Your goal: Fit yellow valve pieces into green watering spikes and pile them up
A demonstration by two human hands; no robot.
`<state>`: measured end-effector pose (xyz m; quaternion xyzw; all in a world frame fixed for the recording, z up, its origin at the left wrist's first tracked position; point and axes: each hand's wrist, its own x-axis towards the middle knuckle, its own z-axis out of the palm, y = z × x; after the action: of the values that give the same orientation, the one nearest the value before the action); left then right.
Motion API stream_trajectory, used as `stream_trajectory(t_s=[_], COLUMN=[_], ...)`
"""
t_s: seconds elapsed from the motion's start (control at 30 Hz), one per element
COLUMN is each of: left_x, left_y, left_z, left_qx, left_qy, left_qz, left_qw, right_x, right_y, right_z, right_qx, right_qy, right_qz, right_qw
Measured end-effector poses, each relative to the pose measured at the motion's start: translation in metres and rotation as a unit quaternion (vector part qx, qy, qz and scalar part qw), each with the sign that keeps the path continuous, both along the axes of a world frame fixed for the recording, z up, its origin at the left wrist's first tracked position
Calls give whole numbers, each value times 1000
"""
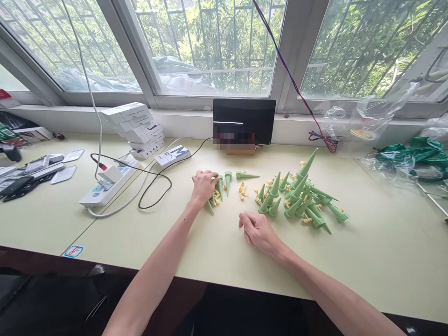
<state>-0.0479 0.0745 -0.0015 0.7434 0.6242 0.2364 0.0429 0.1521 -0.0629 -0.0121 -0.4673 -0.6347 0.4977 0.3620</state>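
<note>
My left hand (204, 186) is at the middle of the table, its fingers bent over a small group of green plastic spikes. The fingertips close at the head of one green spike (220, 188); part of the grip is hidden. Small yellow plastic valves (216, 199) lie beside this hand. Just to the right are two loose green spikes, one (228, 182) pointing toward me and one (248, 175) lying sideways. My right hand (258, 232) rests on the table with fingers curled and nothing visible in them. Beyond it is a pile of green spikes (297, 200), several with yellow valves fitted.
A dark-screened tablet (244, 116) leans at the back on a small brown box (241, 149). To the left are stacked white boxes (136, 128), a power strip (108, 184) and a looped black cable (168, 186). Plastic bags (413, 156) lie at far right.
</note>
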Motion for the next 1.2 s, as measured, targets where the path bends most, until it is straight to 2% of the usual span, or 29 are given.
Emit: stream_trajectory(t_s=[0.4,0.67,0.87,1.07,1.13,1.2], left_x=[-4,-10,-16,-11,-5,1], left_y=[-1,-2,-6,-26,-38,-52], left_z=[3,1,5,17,16,10], left_qx=[12,56,125,167,147,95], left_qy=[-27,-45,-55,-125,-151,-178], left_qz=[-26,-69,-93,-135,-137,-153], left_qw=[999,995,986,969,968,967], right_x=[0,-1,0,-1,-1,0], right_y=[0,1,1,0,0,0], right_z=[0,0,1,3,2,2], right_qx=[-1,8,2,14,21,31], right_qy=[7,5,10,12,23,46], right_qz=[2,-1,3,-12,-27,-45], right_qw=[1000,1000,1000,1000,999,997])
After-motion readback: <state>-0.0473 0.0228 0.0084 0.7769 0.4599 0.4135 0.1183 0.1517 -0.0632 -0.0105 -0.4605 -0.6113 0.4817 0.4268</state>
